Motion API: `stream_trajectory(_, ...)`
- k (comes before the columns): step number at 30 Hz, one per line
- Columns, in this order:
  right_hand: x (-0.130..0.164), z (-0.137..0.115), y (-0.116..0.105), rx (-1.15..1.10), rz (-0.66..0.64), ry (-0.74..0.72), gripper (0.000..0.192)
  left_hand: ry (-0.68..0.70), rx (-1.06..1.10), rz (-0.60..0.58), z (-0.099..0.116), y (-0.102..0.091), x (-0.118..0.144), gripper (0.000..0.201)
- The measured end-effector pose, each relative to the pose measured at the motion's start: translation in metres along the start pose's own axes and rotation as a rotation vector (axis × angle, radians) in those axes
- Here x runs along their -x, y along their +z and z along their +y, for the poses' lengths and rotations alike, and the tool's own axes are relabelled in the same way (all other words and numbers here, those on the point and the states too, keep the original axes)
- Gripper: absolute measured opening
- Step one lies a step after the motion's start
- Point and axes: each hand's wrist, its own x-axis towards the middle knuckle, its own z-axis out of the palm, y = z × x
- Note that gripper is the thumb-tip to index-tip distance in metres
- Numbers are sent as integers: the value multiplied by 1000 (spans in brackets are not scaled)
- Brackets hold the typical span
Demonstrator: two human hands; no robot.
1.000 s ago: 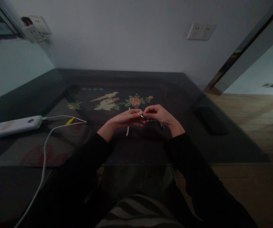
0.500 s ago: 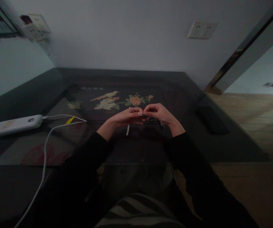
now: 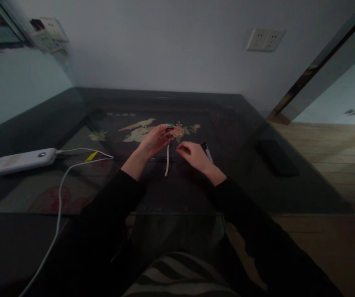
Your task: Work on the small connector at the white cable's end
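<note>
Apart come the two hands: left hand (image 3: 155,141) has swung up and away, fingertips pinching a small green piece (image 3: 170,126); right hand (image 3: 194,156) dips, fingers curled, can't tell on what! White strip (image 3: 167,161) nearer the wearer than that pinch, black-and-silver piece (image 3: 208,152) beside the right knuckles.

Head-worn view, forward and down
</note>
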Motion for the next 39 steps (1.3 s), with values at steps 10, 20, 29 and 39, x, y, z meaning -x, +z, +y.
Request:
stream_trajectory(10, 7, -13, 31, 296, -265, -97, 26, -26, 35, -12, -1, 1, 2, 7)
stream_trajectory(20, 7, -25, 21, 428, -246, 147, 15, -30, 16, -6, 1, 4, 5, 9)
stream_trajectory(29, 5, -22, 19, 335, -161, 217, 19, -4, -38, -61, -2, 4, 6, 10)
stream_trajectory(39, -7, 13, -8, -663, 167, 413, 36, 104, -73, -200, -5, 2, 5, 12)
